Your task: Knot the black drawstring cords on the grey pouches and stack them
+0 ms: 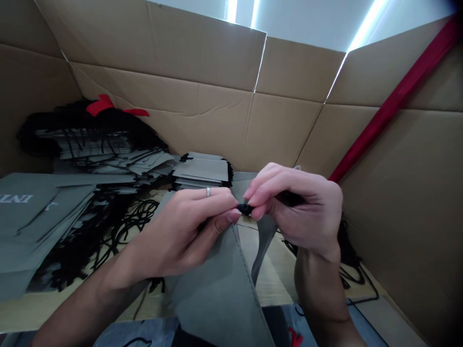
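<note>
Between my two hands is a black cord [245, 209], bunched into what looks like a knot at the edge of a grey stitched bag [220, 284]. My left hand [191, 226], with a ring on one finger, pinches the cord's left side. From the right, my right hand [300, 207] grips the same cord between thumb and fingertips. The bag hangs below my hands, over the table's front edge. A grey flap or strip [265, 246] drops under my right hand. The exact form of the knot is partly covered by my fingers.
Stacked grey bags with black cords [108, 144] fill the left back, a red strip [103, 105] on top. A smaller stack [202, 168] stands behind my hands. Printed grey bags [29, 212] lie at the left. Cardboard walls [217, 111] enclose the table; loose black cords [352, 265] lie right.
</note>
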`<act>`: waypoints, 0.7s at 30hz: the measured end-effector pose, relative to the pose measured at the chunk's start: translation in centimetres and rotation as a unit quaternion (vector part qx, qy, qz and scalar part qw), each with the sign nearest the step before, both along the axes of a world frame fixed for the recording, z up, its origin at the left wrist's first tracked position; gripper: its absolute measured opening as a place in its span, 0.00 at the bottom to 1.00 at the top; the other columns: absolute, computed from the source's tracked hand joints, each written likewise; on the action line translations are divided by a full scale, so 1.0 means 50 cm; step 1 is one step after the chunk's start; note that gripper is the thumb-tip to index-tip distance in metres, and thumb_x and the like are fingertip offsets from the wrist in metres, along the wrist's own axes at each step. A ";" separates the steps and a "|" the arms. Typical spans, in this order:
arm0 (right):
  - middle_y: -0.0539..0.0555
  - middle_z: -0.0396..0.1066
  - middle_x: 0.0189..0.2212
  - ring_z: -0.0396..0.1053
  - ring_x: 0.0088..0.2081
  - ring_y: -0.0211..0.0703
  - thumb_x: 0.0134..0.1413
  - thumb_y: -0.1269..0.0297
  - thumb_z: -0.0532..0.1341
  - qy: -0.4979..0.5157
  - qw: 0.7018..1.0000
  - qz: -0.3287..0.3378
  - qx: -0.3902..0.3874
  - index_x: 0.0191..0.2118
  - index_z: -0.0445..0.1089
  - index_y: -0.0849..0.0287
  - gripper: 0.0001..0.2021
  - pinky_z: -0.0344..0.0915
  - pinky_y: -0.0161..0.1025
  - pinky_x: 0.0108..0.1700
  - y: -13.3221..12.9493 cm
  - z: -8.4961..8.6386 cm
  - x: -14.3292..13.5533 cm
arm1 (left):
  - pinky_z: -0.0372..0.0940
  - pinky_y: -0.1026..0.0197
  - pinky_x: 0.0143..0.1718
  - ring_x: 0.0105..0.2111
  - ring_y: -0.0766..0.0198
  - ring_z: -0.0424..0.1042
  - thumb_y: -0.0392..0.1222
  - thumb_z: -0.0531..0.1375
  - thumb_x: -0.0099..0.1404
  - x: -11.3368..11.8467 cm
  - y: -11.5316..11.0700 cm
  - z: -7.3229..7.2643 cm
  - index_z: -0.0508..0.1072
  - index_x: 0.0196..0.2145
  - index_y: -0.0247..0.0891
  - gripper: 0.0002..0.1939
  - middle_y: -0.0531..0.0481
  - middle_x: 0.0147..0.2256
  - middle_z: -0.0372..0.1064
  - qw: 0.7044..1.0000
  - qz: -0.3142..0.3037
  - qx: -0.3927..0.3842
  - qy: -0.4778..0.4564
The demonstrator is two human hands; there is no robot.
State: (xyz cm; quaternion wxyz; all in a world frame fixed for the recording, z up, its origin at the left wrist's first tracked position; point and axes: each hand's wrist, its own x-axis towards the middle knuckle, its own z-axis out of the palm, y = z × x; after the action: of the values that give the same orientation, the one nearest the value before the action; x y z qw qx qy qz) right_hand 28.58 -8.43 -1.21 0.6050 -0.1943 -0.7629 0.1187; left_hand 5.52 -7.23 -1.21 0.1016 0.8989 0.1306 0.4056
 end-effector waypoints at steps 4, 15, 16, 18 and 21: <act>0.48 0.83 0.29 0.79 0.33 0.41 0.57 0.88 0.68 0.012 1.000 -0.012 0.022 0.34 0.85 0.53 0.19 0.76 0.39 0.31 -0.001 -0.002 -0.007 | 0.54 0.62 0.29 0.27 0.69 0.57 0.28 0.55 0.80 -0.004 0.001 0.003 0.68 0.35 0.38 0.13 0.58 0.28 0.59 1.000 -0.008 0.002 0.008; 0.53 0.85 0.40 0.77 0.37 0.41 0.54 0.60 0.85 -0.082 0.993 0.056 0.062 0.47 0.84 0.56 0.18 0.72 0.38 0.35 0.021 0.005 0.001 | 0.59 0.62 0.30 0.28 0.68 0.64 0.32 0.56 0.81 -0.013 0.004 0.005 0.69 0.34 0.39 0.14 0.56 0.29 0.69 0.998 -0.028 -0.056 0.013; 0.53 0.84 0.39 0.77 0.38 0.40 0.55 0.60 0.84 -0.090 0.992 0.064 0.066 0.47 0.84 0.58 0.17 0.73 0.37 0.37 0.023 0.005 -0.001 | 0.60 0.62 0.31 0.29 0.67 0.66 0.32 0.56 0.81 -0.012 0.005 0.004 0.69 0.35 0.39 0.14 0.54 0.30 0.72 0.998 -0.028 -0.056 0.016; 0.52 0.83 0.38 0.77 0.37 0.38 0.60 0.64 0.82 -0.097 0.991 0.070 0.066 0.44 0.83 0.59 0.12 0.74 0.37 0.40 0.024 0.004 -0.003 | 0.62 0.61 0.32 0.30 0.66 0.68 0.32 0.54 0.81 -0.012 0.007 0.002 0.71 0.37 0.38 0.12 0.53 0.32 0.74 0.997 -0.029 -0.057 0.032; 0.51 0.82 0.37 0.76 0.36 0.37 0.61 0.68 0.81 -0.111 0.990 0.068 0.048 0.43 0.82 0.60 0.10 0.73 0.35 0.39 0.022 0.003 0.000 | 0.62 0.62 0.33 0.30 0.67 0.66 0.29 0.52 0.80 -0.012 0.005 0.003 0.71 0.38 0.38 0.13 0.55 0.32 0.71 0.998 -0.021 -0.042 0.050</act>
State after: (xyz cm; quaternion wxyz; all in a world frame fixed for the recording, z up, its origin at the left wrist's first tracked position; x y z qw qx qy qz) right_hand 28.56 -7.33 -1.06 0.5160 -0.1247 -0.8416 0.1001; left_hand 4.92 -6.97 -1.06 0.1410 0.9155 0.1330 0.3525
